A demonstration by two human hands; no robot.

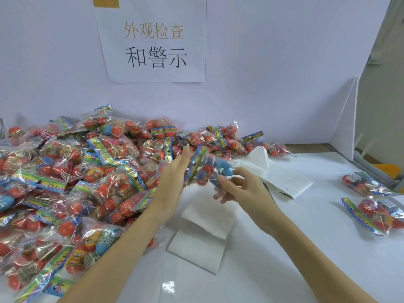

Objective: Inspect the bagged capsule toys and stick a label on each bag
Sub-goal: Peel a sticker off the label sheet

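Observation:
A clear bag of capsule toys (206, 169), with red and blue capsules and a rainbow header strip, is held up above the white table between both hands. My left hand (175, 178) lies flat with straight fingers against the bag's header side. My right hand (238, 186) grips the bag's other end with curled fingers and thumb. The bag is blurred. A big heap of bagged capsule toys (72, 182) covers the table's left half. Strips of white label backing paper (207, 228) lie under my hands.
Two bags (371, 213) lie apart at the right edge of the white table (295, 248). More white label sheets (282, 176) lie behind my right hand. A paper sign (155, 40) hangs on the back wall. A white foam board (345, 119) stands at the right.

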